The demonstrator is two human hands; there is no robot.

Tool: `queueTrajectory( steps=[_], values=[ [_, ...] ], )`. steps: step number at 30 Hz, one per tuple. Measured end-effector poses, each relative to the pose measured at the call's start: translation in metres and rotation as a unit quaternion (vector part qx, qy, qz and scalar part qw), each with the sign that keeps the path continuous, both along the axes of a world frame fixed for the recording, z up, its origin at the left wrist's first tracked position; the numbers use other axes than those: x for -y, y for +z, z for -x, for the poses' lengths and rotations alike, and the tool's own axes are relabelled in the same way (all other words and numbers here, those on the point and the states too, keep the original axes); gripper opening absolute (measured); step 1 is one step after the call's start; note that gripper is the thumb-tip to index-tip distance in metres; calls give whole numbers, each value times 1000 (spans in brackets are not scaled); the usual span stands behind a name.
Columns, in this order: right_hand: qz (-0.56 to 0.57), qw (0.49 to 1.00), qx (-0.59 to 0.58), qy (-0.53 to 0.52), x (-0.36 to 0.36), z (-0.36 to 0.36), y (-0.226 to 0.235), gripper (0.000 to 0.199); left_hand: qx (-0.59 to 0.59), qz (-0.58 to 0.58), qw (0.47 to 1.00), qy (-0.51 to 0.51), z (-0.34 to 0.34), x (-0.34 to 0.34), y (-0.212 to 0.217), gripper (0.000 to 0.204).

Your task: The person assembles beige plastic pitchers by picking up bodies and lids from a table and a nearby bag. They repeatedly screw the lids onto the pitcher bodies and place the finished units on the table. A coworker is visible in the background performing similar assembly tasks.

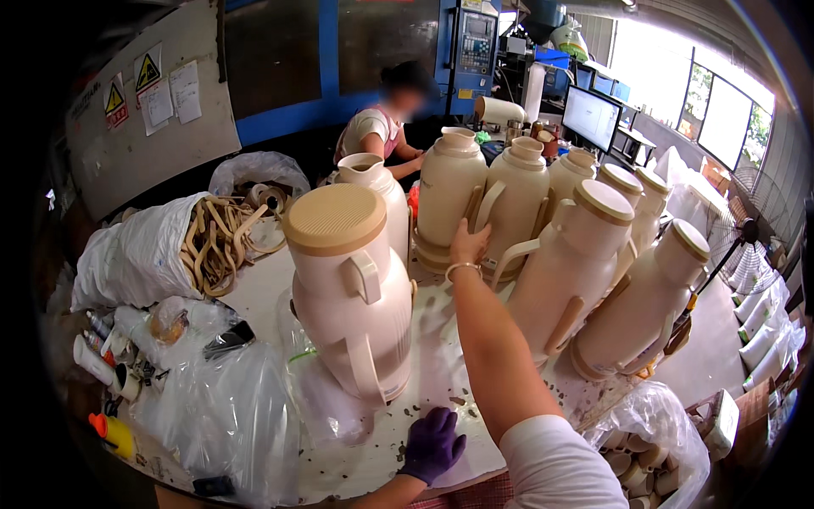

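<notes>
Bare, with a pale bracelet at the wrist, my right hand (469,244) reaches between two tall beige vacuum flasks. It is by the lower handle end of the left flask (449,182), close to the second flask (521,182). Its thumb and a finger show apart; the other fingers are partly hidden. In a purple glove, my left hand (432,444) rests open on the white tabletop (475,475) near the front edge. Just beyond it stands a large flask (352,297) with a ribbed tan lid. Several more lidded flasks (564,263) stand at the right.
At the left lie a white sack (140,250) of tan strap-like parts (222,242) and clear plastic bags (225,416). A bag of small beige parts (640,458) is at the lower right. Across the table a co-worker (373,136) sits before a blue machine (292,93). A fan (746,231) stands right.
</notes>
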State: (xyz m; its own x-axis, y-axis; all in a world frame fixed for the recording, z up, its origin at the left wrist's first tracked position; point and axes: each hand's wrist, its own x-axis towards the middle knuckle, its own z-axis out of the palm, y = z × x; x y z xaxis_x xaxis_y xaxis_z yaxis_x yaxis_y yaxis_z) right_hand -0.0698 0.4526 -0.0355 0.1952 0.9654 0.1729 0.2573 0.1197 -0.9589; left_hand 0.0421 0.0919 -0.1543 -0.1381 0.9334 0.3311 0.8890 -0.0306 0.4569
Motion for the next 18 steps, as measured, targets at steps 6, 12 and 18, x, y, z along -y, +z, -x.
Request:
queueTrajectory(
  steps=[6, 12, 18],
  values=[
    [24, 995, 39, -83, 28, 20, 14, 50, -21, -22, 999, 16, 0, -1, -4, 42],
    [-34, 975, 56, 211, 110, 32, -3, 53, -24, -44, 998, 30, -1, 2, -4, 43],
    [-82, 876, 10, 475, 125, -14, -41, 63, -18, -76, 996, 30, -5, 2, -10, 44]
  ],
)
